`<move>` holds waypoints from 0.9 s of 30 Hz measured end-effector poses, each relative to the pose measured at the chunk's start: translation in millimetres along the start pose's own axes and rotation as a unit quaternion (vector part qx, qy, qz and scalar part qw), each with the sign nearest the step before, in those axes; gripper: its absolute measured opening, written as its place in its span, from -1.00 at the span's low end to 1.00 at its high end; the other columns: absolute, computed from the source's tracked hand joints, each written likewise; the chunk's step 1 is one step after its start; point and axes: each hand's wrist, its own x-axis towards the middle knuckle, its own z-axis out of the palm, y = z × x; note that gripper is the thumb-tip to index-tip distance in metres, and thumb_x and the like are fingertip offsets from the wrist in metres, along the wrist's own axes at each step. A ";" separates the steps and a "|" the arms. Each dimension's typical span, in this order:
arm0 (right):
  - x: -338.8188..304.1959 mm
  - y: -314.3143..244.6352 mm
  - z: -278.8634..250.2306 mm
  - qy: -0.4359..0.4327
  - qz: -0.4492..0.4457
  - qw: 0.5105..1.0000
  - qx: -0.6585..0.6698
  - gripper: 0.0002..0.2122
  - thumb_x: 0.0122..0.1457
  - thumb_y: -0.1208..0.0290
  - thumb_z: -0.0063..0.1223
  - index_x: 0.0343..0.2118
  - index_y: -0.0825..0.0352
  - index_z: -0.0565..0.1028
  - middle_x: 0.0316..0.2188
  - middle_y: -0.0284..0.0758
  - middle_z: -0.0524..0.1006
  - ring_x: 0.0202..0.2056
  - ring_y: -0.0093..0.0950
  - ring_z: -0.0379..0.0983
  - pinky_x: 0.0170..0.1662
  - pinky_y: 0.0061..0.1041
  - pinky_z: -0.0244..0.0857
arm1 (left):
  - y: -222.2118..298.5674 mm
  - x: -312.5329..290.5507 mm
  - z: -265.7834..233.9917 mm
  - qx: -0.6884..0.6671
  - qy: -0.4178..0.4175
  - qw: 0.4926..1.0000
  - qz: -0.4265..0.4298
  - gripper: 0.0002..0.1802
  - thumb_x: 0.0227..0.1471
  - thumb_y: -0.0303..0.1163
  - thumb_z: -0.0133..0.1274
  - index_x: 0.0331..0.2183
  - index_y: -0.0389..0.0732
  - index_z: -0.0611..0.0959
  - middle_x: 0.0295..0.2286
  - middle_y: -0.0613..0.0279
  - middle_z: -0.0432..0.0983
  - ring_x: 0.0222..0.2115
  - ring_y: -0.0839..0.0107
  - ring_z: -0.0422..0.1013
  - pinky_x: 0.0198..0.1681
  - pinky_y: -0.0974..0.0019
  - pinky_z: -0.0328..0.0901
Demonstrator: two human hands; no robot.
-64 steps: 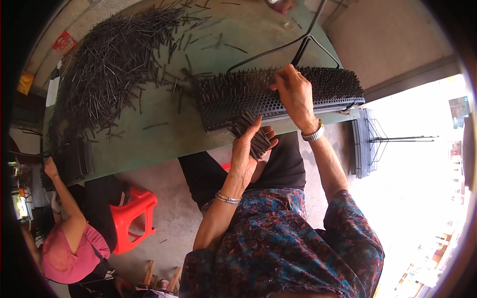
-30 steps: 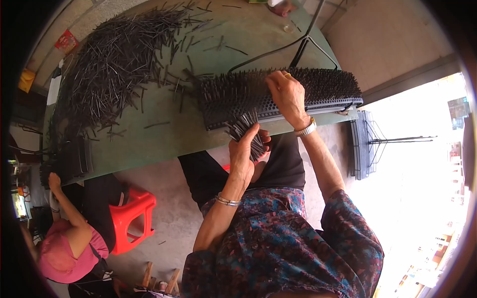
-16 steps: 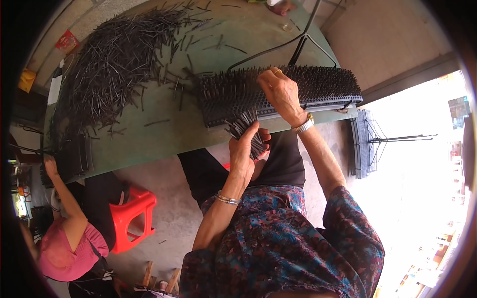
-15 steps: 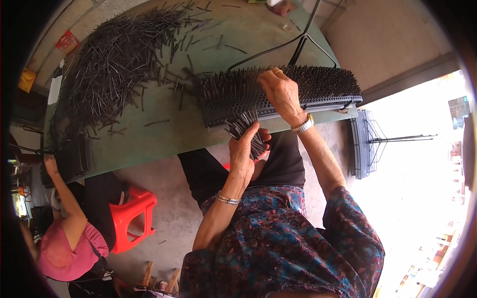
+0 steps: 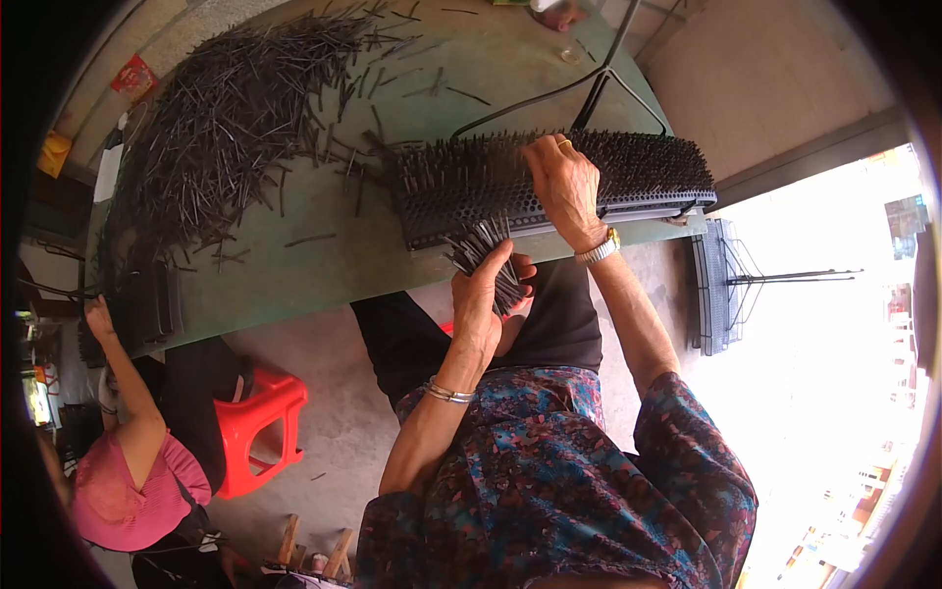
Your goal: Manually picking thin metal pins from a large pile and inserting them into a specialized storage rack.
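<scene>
A bundle of thin black sticks (image 5: 478,245) is gripped in my left hand (image 5: 479,297), its tips fanned out just in front of a long perforated rack (image 5: 461,218). Many black sticks stand upright in the holes of this dark rack, densest toward its right part, while some holes along the front show bare. Over the rack's middle, my right hand (image 5: 569,191) is closed with its fingertips down among the standing sticks. Whatever those fingers pinch is hidden by the hand and blurred.
A large heap of loose black sticks (image 5: 235,128) covers the left of the green table (image 5: 314,285), with strays around it. Behind the rack rises a black metal stand (image 5: 594,83). At left, a person in pink (image 5: 147,481) works near a red stool (image 5: 260,432).
My right hand has shifted slightly to the right and down along the rack. The left hand with its bundle stays in place.
</scene>
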 end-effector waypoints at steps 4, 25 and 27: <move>1.3 0.0 -6.0 -0.023 0.008 0.999 -0.021 -0.89 0.15 0.38 0.10 -0.41 0.29 0.46 -0.49 -0.25 0.48 -0.45 -0.19 0.47 -0.45 -0.28 0.31 | -2.1 2.5 -1.3 -0.004 -0.008 1.000 -0.002 -0.73 -0.01 -0.27 0.24 -0.39 -0.28 0.60 -0.52 0.12 0.59 -0.57 0.35 0.54 -0.59 0.33 0.43; 3.1 0.8 -1.2 -0.025 0.027 0.999 0.037 -0.91 0.09 0.39 0.13 -0.37 0.23 0.48 -0.48 -0.30 0.45 -0.46 -0.31 0.45 -0.41 -0.32 0.30 | -0.9 3.3 -4.3 0.001 -0.006 1.000 -0.002 -0.72 -0.01 -0.28 0.23 -0.38 -0.31 0.61 -0.51 0.11 0.59 -0.55 0.33 0.55 -0.56 0.31 0.46; 4.5 0.6 -4.6 -0.042 0.039 0.998 0.026 -0.91 0.09 0.36 0.12 -0.38 0.22 0.49 -0.50 -0.30 0.44 -0.46 -0.31 0.46 -0.41 -0.34 0.30 | -0.3 3.7 -3.9 0.002 -0.005 1.000 -0.002 -0.72 -0.01 -0.28 0.23 -0.38 -0.31 0.61 -0.51 0.11 0.59 -0.55 0.33 0.55 -0.56 0.31 0.46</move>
